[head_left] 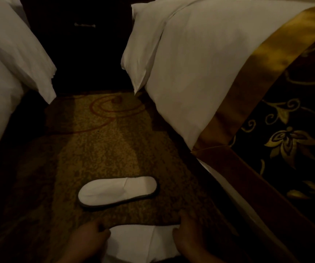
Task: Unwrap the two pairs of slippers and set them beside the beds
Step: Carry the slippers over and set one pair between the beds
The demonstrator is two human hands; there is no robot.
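One white slipper (117, 190) with a dark sole edge lies flat on the patterned carpet (99, 149) between the two beds, its toe pointing left. Closer to me, at the bottom of the view, a second white slipper (141, 242) is held between both hands. My left hand (88, 238) grips its left end, and my right hand (188, 232) grips its right end. The light is dim. No wrapper is visible.
A bed with white linen (200, 63) and a gold and dark floral runner (285, 130) fills the right side. Another white bed (3, 73) is on the left. A dark nightstand (84, 35) stands at the far end of the aisle.
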